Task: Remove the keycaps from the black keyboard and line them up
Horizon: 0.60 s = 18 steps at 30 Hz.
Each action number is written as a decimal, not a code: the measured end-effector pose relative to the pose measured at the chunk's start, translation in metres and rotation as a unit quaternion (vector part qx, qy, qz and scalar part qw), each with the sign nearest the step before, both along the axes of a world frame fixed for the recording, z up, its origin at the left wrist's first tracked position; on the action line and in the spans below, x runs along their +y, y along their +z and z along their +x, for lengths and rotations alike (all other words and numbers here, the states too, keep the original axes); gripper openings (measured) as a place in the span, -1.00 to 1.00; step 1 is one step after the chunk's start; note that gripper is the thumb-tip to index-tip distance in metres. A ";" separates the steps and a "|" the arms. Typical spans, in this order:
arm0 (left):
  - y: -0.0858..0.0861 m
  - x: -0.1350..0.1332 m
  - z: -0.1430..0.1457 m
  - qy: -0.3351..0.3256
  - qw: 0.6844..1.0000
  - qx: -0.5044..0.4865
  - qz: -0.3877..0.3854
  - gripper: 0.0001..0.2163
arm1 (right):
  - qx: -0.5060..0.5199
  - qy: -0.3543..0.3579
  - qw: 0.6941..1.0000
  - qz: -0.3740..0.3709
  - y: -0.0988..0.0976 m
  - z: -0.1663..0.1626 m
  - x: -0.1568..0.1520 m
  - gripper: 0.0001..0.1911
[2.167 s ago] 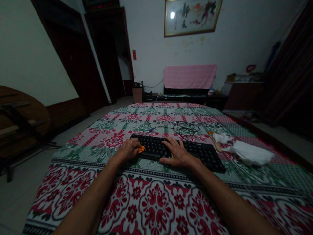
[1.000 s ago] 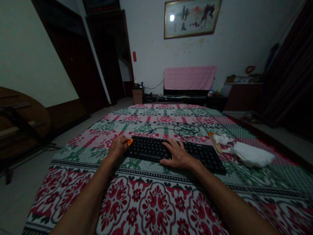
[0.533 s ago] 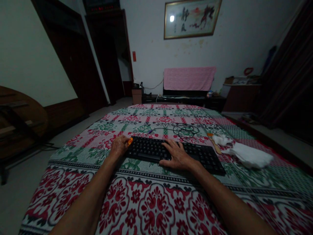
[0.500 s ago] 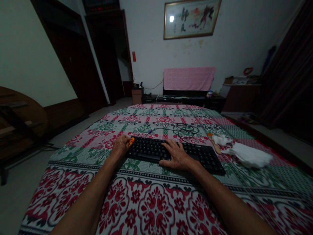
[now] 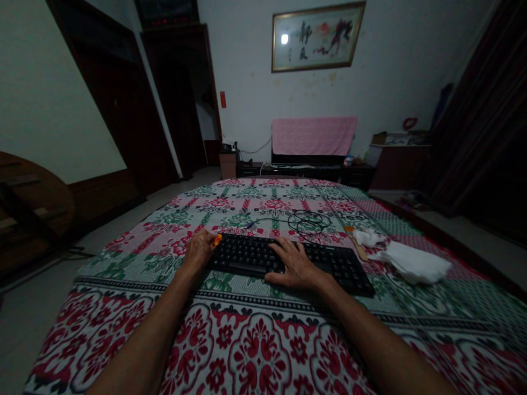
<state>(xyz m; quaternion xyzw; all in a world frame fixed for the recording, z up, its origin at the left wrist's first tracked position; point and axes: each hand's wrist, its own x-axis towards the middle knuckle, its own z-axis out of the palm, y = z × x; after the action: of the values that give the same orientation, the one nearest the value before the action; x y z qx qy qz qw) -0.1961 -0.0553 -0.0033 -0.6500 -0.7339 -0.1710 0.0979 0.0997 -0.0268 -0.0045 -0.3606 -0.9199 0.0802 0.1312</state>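
Observation:
A black keyboard (image 5: pixel 242 253) lies across the patterned cloth in front of me. My left hand (image 5: pixel 200 251) is closed at the keyboard's left end, pinching a small crumpled orange piece (image 5: pixel 217 240) against its upper left corner; I cannot tell what material it is. My right hand (image 5: pixel 293 264) rests over the keys right of the middle, thumb and fingers spread, with nothing held. Its palm and fingers hide some of the keys. Behind the keyboard, a thin black cable (image 5: pixel 309 222) is looped, with a purple plug (image 5: pixel 249 225) at its end.
Right of the keyboard lie a brush (image 5: pixel 357 244) with a wooden handle and crumpled white tissue (image 5: pixel 415 262). A red, green and white cloth (image 5: pixel 259 351) covers the table. Beyond it, a pink cloth (image 5: pixel 315 136) hangs over a dark screen by the wall.
The view has shifted slightly, moving the scene a little left and down. Both hands stay at about the same spots on the keyboard, the left one still pinching the orange piece.

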 end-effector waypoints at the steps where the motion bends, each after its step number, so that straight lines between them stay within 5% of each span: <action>1: 0.002 0.002 0.004 -0.011 1.000 0.003 0.003 -0.70 | 0.000 0.000 1.000 0.002 0.000 0.000 0.000 -0.09; 8: 0.006 0.029 0.030 -0.067 0.997 0.018 -0.033 -0.74 | -0.003 -0.005 1.000 0.004 -0.001 0.000 -0.001 -0.09; 18: -0.001 0.024 -0.002 0.025 0.999 -0.001 0.029 -0.68 | -0.006 0.002 1.000 0.004 0.001 0.000 -0.001 -0.09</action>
<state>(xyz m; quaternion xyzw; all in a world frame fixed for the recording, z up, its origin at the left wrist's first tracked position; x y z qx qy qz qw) -0.1977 -0.0309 -0.0044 -0.6285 -0.7444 -0.1905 0.1204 0.0999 -0.0275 -0.0036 -0.3591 -0.9217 0.0740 0.1269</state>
